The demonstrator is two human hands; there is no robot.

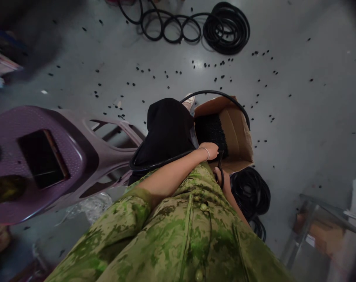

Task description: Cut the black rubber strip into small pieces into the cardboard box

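Observation:
My left hand, with a bracelet at the wrist, is closed in a pinch at the near edge of an open cardboard box. What its fingers hold is hidden. A black ribbed hose runs over the black cloth on my lap and disappears behind my left forearm. Just below and to the right, my right hand is wrapped around a black tool with a looped handle, which resembles scissors. The tool's upper end lies beside my left fingers. Many small black pieces fill the box's bottom.
Coiled black hose lies on the far floor, and another coil sits right of the box. Small black pieces are scattered around. At left stands a purple plastic chair bearing a phone. A metal rack is at lower right.

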